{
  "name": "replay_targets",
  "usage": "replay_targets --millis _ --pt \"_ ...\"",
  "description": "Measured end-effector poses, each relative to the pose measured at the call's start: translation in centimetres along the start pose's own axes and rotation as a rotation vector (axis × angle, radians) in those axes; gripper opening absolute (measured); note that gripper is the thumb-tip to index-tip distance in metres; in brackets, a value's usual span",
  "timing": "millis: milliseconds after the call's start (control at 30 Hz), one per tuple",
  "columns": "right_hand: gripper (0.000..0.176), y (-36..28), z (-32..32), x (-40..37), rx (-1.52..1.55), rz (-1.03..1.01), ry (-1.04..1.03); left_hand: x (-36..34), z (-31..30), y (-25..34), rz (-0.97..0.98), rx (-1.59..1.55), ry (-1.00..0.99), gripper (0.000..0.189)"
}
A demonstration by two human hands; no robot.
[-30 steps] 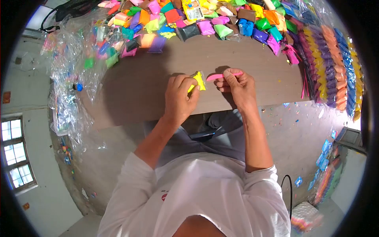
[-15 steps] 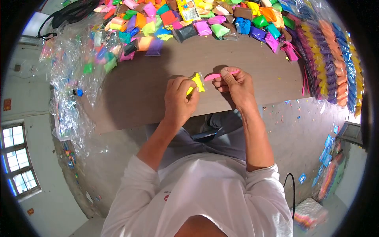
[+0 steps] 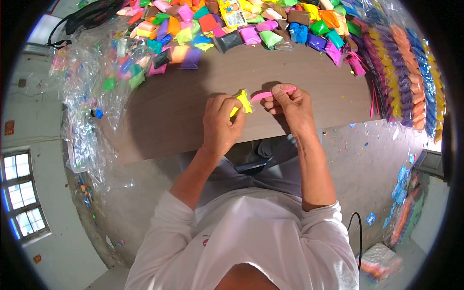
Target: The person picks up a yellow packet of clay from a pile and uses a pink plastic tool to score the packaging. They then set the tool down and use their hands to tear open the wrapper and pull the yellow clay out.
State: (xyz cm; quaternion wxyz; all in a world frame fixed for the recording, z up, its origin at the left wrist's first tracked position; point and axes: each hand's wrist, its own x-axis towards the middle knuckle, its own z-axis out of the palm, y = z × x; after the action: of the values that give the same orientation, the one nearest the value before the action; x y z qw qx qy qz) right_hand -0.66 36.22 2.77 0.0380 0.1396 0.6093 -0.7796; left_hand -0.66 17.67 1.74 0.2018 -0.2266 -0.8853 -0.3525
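My left hand [image 3: 221, 123] is closed on a small packet of yellow modelling clay [image 3: 243, 102], pinched between thumb and fingers over the table. Its yellow end sticks out to the right, and the rest is hidden in the fingers. In my right hand [image 3: 292, 106] is a pink plastic clay knife [image 3: 262, 95], gripped between thumb and index finger. The blade points left, its tip close to the yellow packet.
Many coloured clay packets [image 3: 229, 41] lie heaped along the far side of the brown table [image 3: 169, 111]. Clear plastic bags [image 3: 92, 111] cover its left end. Strips of packets in purple, yellow, orange and blue [image 3: 408, 77] hang over the right end. Scraps litter the floor.
Both hands have shifted very slightly to the right, still holding the yellow packet and the pink knife. The packet has turned a little, and less clear wrapper shows at its end.
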Motion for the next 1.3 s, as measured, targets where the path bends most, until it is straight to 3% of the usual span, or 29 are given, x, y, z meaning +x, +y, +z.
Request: replay_targets --millis 600,1000,1167,1300 --pt "0.016 -0.4 0.1 -0.1 -0.006 0.013 0.003 -0.1 0.1 -0.1 -0.011 0.001 0.003 0.020" --pt "0.023 -1.0 -0.8 -0.3 -0.051 0.047 -0.188 -0.2 0.1 0.1 -0.057 0.002 -0.014 0.017" --pt "0.013 -0.6 -1.4 -0.2 -0.155 -0.036 -0.371 -0.2 0.1 -0.2 -0.031 0.005 -0.008 0.019" --pt "0.010 -0.7 -1.2 -1.2 -0.275 -0.029 -0.319 -0.2 0.2 -0.2 -0.016 0.011 0.003 0.021"
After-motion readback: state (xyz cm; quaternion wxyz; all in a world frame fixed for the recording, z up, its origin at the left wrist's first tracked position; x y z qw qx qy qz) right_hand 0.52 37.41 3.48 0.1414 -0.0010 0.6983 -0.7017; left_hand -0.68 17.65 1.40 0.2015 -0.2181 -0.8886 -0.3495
